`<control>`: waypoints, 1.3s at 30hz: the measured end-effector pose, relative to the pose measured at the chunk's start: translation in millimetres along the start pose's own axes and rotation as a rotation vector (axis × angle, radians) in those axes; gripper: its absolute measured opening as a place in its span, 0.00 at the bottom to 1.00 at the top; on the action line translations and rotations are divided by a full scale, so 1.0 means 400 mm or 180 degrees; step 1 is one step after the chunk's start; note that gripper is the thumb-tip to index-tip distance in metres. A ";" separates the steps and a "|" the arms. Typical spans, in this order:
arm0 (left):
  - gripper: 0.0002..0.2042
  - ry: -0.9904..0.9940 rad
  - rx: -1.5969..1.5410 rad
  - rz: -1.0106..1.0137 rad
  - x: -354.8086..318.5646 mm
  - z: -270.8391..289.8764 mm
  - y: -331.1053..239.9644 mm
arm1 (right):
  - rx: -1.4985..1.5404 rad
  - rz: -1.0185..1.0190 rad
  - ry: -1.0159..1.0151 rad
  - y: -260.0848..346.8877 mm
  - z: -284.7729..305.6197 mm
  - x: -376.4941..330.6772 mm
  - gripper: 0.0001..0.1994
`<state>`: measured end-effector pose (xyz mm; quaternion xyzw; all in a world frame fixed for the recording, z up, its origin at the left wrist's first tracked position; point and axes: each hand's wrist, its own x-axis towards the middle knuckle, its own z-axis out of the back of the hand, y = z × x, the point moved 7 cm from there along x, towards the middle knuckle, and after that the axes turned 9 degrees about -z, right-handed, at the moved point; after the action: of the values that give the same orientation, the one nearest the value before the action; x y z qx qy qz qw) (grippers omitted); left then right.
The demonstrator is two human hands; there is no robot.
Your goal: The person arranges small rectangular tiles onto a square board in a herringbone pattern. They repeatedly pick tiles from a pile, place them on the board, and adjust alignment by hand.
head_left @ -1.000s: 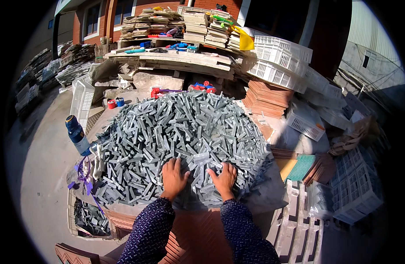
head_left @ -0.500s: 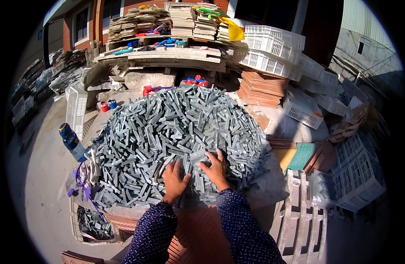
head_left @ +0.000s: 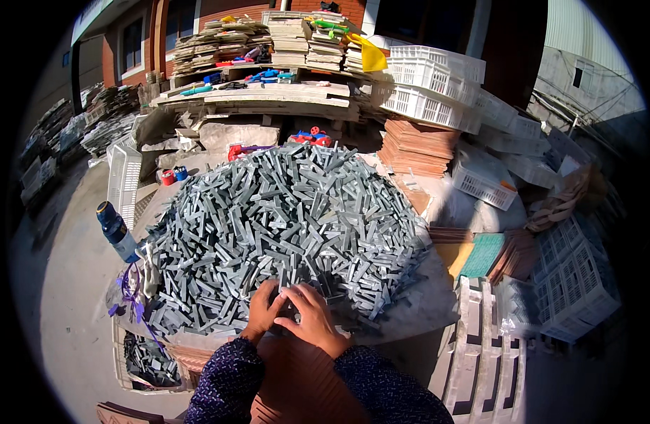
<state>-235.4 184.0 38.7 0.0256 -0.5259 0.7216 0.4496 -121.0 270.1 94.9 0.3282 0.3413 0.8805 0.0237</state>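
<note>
A large heap of grey stone strips [head_left: 268, 212] covers the board in front of me. At its near edge my left hand [head_left: 262, 311] and my right hand [head_left: 313, 319] are drawn together, fingertips almost meeting. Both sets of fingers are curled inward as in a pinch. Whatever lies between them is mostly hidden, though grey strips stand just beyond the fingertips. Below my hands is a reddish-brown sheet with ridged slanting grooves [head_left: 296, 385].
A blue bottle [head_left: 117, 232] stands left of the heap, near a white glove [head_left: 149, 272] and purple cord. White crates [head_left: 431, 71] and brown grooved sheets [head_left: 417, 147] are stacked at back right. A pale pallet [head_left: 484, 353] lies right; a crate of strips [head_left: 151, 360] sits lower left.
My hands have come back from the heap toward me and closed in on each other. The right hand moved left, and its spread fingers have curled. A bare patch of board shows at the heap's near right.
</note>
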 end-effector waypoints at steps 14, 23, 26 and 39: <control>0.30 -0.0092 0.0733 0.0363 0.022 -0.047 -0.043 | -0.0783 -0.0492 -0.0364 -0.196 -0.023 0.078 0.19; 0.29 0.0162 -0.0382 0.0315 -0.011 -0.060 -0.056 | 0.0195 -0.0254 -0.0407 -0.145 0.024 0.085 0.18; 0.26 0.0466 -0.0518 0.0401 -0.058 -0.063 -0.099 | 0.0851 -0.0214 -0.0112 -0.108 0.039 0.044 0.12; 0.21 0.0750 0.0383 -0.0428 -0.121 0.063 -0.218 | -0.1378 -0.1077 -0.0089 -0.243 0.042 0.053 0.30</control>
<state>-158.8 137.9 89.6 0.0028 -0.4224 0.7181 0.5531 -145.3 360.1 55.9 0.2660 0.1949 0.9118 0.2447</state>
